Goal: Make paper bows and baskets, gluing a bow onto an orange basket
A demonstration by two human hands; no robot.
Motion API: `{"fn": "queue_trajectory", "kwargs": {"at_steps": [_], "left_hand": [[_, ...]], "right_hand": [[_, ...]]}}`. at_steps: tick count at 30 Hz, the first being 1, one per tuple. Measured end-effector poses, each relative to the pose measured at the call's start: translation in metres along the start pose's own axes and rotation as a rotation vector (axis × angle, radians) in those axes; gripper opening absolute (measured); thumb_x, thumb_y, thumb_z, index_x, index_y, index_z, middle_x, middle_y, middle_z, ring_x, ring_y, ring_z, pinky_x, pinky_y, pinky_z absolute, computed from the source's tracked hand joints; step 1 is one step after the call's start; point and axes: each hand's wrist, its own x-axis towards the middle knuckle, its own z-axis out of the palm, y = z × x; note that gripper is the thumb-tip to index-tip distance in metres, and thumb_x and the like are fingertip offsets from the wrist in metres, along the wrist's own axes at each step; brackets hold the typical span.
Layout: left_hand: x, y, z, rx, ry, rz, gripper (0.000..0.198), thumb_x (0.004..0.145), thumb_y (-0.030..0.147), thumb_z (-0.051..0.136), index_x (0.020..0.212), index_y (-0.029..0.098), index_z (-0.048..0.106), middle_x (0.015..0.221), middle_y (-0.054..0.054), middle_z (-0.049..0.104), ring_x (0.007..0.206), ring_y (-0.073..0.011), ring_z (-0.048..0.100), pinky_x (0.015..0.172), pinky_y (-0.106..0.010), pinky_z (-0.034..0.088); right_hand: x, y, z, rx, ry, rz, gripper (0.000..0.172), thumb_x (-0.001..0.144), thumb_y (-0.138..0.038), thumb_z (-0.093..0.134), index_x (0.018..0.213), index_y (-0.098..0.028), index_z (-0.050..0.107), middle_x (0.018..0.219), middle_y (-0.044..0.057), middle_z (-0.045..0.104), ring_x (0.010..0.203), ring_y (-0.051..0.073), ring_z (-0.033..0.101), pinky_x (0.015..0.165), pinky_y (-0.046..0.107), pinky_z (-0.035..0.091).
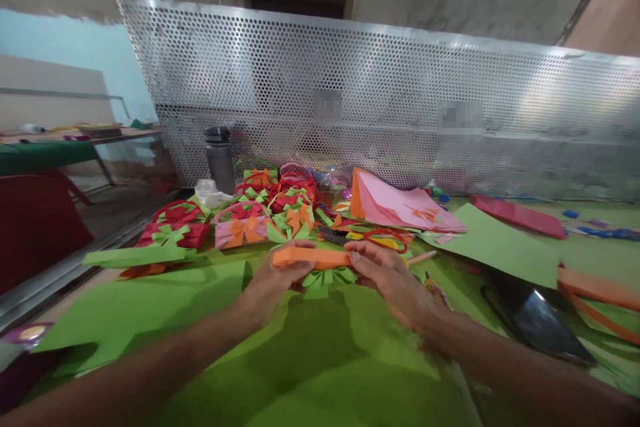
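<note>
With left hand (273, 280) curled around one end and right hand (383, 273) partly closed, fingertips at the other end, holds a folded, box-like orange paper piece (313, 257) over the tabletop (310, 373). Directly below it, between the hands, a green paper bow (327, 278); unclear whether attached. Just beyond, toward the left, a cluster of small handled paper bags, including a pink bag (225, 233) with orange bow and a red bag (196, 236) with green bow; contents hidden. Behind these, a grey bottle (220, 163) with black lid, contents also hidden. Along the far side, a perforated metal panel (380, 73) blocking reach. At left, a large green sheet (150, 313) near the tabletop's left edge. At right, beside the right forearm, a dark glossy device (543, 320). Between the forearms, flat green space for moving nearer.
</note>
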Motion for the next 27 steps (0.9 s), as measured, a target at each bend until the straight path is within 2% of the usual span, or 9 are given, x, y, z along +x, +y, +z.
{"fn": "queue_trajectory", "kwargs": {"at_steps": [6,11,16,20,23,27], "left_hand": [[0.001,-0.003,0.000,0.059,0.022,0.056,0.032,0.061,0.019,0.078,0.091,0.017,0.067,0.065,0.002,0.060,0.057,-0.0121,0.051,0.049,-0.021,0.042],[0.005,-0.008,-0.004,-0.040,0.013,0.032,0.031,0.062,0.036,0.078,0.083,0.017,0.064,0.076,0.000,0.061,0.066,-0.0152,0.057,0.051,-0.025,0.048],[0.006,-0.008,-0.002,-0.118,-0.028,-0.048,0.032,0.064,0.036,0.077,0.083,0.016,0.060,0.069,0.001,0.060,0.054,-0.0126,0.057,0.048,-0.024,0.046],[0.007,-0.007,0.000,-0.162,-0.007,-0.103,0.027,0.070,0.037,0.072,0.082,0.017,0.058,0.070,0.002,0.062,0.053,-0.0117,0.058,0.048,-0.022,0.043],[0.007,-0.010,0.001,-0.184,-0.004,-0.128,0.029,0.075,0.043,0.066,0.082,0.017,0.058,0.066,0.001,0.061,0.052,-0.0118,0.056,0.047,-0.022,0.041],[0.006,-0.018,0.001,-0.208,0.011,-0.134,0.028,0.075,0.043,0.065,0.083,0.018,0.057,0.066,0.002,0.061,0.053,-0.0119,0.057,0.050,-0.022,0.043]], "right_hand": [[0.000,0.000,-0.001,0.029,0.015,0.033,0.044,0.065,-0.051,0.073,0.093,-0.019,0.062,0.080,-0.001,0.060,0.073,0.013,0.052,0.063,0.025,0.040],[0.001,-0.002,-0.002,0.168,0.012,0.111,0.029,0.070,-0.046,0.070,0.079,-0.020,0.059,0.074,-0.002,0.058,0.066,0.013,0.054,0.055,0.024,0.043],[0.005,0.001,-0.004,0.214,0.043,0.142,0.025,0.074,-0.045,0.064,0.074,-0.021,0.056,0.073,-0.001,0.059,0.061,0.014,0.058,0.051,0.026,0.046],[0.008,0.009,-0.007,0.075,0.042,0.039,0.031,0.075,-0.051,0.062,0.083,-0.021,0.059,0.076,-0.001,0.058,0.069,0.017,0.060,0.059,0.031,0.050],[0.009,0.011,-0.009,-0.129,-0.010,-0.055,0.036,0.073,-0.044,0.065,0.099,-0.020,0.060,0.078,0.000,0.059,0.073,0.018,0.059,0.063,0.031,0.048],[0.010,0.013,-0.011,-0.307,-0.088,-0.216,0.018,0.077,-0.032,0.059,0.090,-0.019,0.061,0.079,0.001,0.061,0.075,0.018,0.058,0.067,0.030,0.047]]}}
